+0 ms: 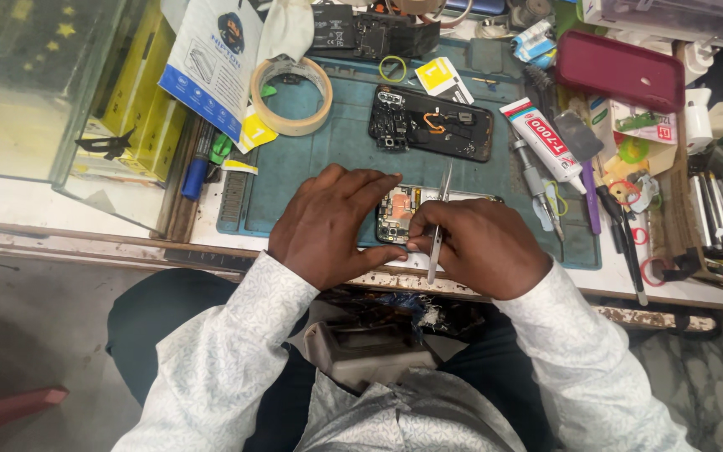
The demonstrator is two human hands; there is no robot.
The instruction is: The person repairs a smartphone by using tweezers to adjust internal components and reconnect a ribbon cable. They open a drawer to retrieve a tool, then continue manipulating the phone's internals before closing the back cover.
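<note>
Now, nearest in, the left hand (328,224) clamps the opened phone (398,214) on the teal mat (345,138), fingers closed around its edge; right hand (483,247) pinches tweezers (439,219). Exposed boards look fragile, so edges are the safe hold. Beyond lies a second opened phone (431,123).

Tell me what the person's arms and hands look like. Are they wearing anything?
Both arms wear long sleeves of pale grey-white cloth with a fine leafy pattern; the left sleeve and right sleeve end in plain cuffs at the wrists. The left hand and right hand are bare: no gloves, rings or watch show.
</note>
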